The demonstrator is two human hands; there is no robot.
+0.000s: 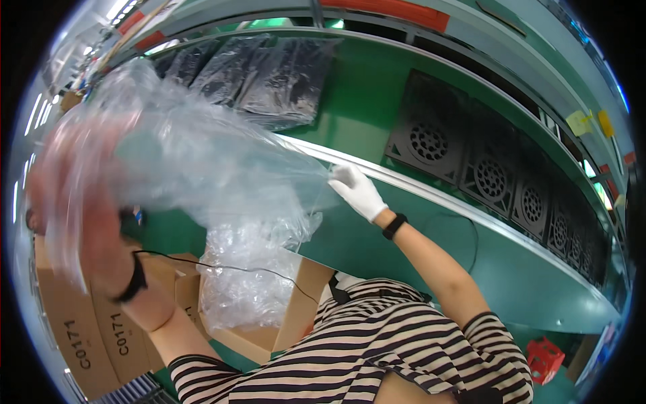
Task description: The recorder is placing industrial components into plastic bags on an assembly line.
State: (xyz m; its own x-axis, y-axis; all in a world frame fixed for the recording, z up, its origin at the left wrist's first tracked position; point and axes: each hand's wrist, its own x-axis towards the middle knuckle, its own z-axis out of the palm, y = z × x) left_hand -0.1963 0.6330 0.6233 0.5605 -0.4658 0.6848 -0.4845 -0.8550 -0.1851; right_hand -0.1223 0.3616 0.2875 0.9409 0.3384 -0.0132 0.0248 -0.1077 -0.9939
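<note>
A large clear plastic bag (215, 148) is stretched in the air above the bench, from the left side to the middle. My right hand (356, 192), in a white glove, pinches the bag's right edge between closed fingers. My left hand (84, 182) is raised at the far left, seen through the clear film and smeared by motion. Its fingers are too blurred to make out, and whether it is inside or behind the film I cannot tell. Below the bag, crumpled clear plastic bags (249, 286) fill an open cardboard box (303, 299).
Black panels with round grilles (431, 141) stand in a row on the right of the green bench (367, 94). Several bagged dark panels (286, 77) lie farther left. A thin black cord (229, 267) runs from my left wristband. Cardboard boxes (101, 337) stand at lower left; a red crate (544, 360) at lower right.
</note>
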